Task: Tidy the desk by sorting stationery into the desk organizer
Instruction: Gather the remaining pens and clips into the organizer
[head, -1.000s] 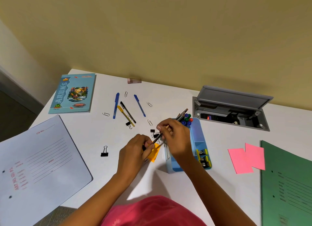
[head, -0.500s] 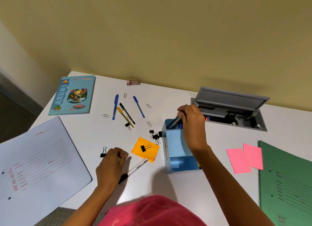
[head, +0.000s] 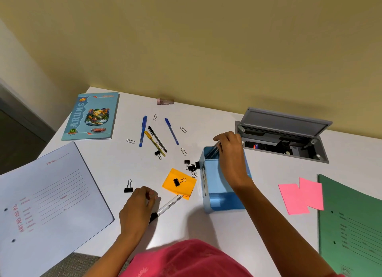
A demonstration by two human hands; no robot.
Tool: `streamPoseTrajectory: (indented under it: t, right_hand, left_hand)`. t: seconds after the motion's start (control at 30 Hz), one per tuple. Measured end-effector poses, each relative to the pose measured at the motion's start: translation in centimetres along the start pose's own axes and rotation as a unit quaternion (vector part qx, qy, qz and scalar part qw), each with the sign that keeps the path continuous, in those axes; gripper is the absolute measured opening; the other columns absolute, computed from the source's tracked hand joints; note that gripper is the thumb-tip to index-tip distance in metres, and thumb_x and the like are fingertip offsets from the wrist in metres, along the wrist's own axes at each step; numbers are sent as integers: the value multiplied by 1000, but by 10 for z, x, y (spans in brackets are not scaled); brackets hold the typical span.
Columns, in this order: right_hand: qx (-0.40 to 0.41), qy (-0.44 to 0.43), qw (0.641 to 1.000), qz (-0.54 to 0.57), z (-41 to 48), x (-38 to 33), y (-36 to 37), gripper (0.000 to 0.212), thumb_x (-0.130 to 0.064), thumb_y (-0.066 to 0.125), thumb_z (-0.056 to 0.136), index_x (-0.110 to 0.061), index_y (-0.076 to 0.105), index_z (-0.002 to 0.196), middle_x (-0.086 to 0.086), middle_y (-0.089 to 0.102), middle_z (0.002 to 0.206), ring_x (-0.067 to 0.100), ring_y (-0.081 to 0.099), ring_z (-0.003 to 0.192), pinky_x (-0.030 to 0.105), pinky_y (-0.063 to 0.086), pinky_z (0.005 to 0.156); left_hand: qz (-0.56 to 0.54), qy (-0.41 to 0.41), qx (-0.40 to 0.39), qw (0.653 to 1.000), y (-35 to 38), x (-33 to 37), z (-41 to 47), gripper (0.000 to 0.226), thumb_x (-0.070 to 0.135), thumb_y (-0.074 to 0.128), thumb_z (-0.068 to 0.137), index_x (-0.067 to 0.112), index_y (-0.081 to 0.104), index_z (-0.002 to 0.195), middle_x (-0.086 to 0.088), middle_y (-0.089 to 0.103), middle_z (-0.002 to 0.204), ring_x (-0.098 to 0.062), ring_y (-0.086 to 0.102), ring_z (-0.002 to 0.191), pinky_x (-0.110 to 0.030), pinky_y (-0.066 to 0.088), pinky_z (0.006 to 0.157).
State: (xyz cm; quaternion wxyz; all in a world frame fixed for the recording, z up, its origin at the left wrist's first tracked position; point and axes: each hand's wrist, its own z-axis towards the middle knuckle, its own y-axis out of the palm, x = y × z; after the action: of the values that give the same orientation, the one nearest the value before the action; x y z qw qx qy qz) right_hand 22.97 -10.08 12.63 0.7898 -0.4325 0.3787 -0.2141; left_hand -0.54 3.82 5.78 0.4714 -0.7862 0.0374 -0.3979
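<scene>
In the head view, the right hand (head: 229,150) hovered over the far end of the blue desk organizer (head: 219,196), its fingers pinching pens (head: 213,151) that stood in the far compartment. The left hand (head: 138,206) lay curled on the desk (head: 186,227) against a white marker (head: 169,204). I couldn't tell whether it gripped it.

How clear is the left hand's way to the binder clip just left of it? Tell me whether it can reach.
Probably yes. The binder clip lies on bare desk just beside the left hand, nothing between. Whether that hand grips the marker is unclear.
</scene>
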Motion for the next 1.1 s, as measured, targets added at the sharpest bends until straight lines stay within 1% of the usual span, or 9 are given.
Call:
streamPoseTrajectory:
  t: [0.1,0.23,0.3,0.37,0.47,0.57,0.73,0.97,1.1]
  right_hand:
    - [9,17,999,28,4,1,-2,30,6,58,86,-8,62,111,8,50,119,1,40,105,10,38,83]
    - [-53,13,998,-19,8,6,4,45,3,66,83,-2,57,126,19,47,135,31,41,127,30,41,96]
    - [-85,10,996,-22,8,8,8,47,7,62,84,-1,54,129,20,45,138,31,38,130,21,32,95]
    - [-80,-10,997,-10,8,11,12,42,14,58,83,0,58,122,20,49,132,25,44,123,11,28,91]
    - [-66,-6,998,24,10,9,12,33,13,47,87,-4,64,108,13,55,117,-4,35,94,-4,29,78]
    - [-66,-21,997,28,10,6,7,28,12,47,86,-6,66,96,9,57,104,-3,34,86,2,30,74]
    - [-61,-33,998,-5,10,11,3,20,14,62,77,-1,71,87,12,66,89,21,56,90,8,30,70]
    - [-48,-61,997,-15,7,8,0,12,7,71,75,-2,72,83,10,66,85,27,60,86,33,50,62]
    - [-9,-46,998,-37,5,7,2,16,4,73,74,-7,70,84,7,66,90,26,60,88,32,45,76]
  left_hand:
    - [2,2,-3,1000,-1,3,0,10,37,51,92,34,55,84,17,59,92,-7,57,77,-27,43,63]
    - [3,5,-9,1000,1,5,1,10,37,50,93,34,55,85,17,58,93,-6,57,79,-27,43,63]
    - [3,6,-12,1000,2,4,1,10,34,49,93,34,55,84,18,58,93,-5,56,79,-27,43,63]
    - [5,6,-14,1000,2,5,1,11,33,50,93,34,54,82,17,57,92,-5,55,78,-26,41,62]
    - [6,8,-15,1000,3,6,1,12,32,51,93,34,53,81,17,57,91,-4,54,77,-26,39,60]
    - [5,7,-19,1000,3,8,2,11,32,50,93,34,55,83,17,58,92,-5,55,79,-26,41,62]
    - [8,4,-19,1000,5,10,4,14,32,47,94,35,56,82,17,57,92,-4,55,79,-26,40,63]
    - [13,30,-17,999,7,19,14,13,36,50,92,34,54,80,14,57,89,-4,56,76,-29,46,65]
    - [12,66,0,998,4,38,35,15,35,53,93,36,50,78,12,58,88,-10,56,78,-28,42,61]
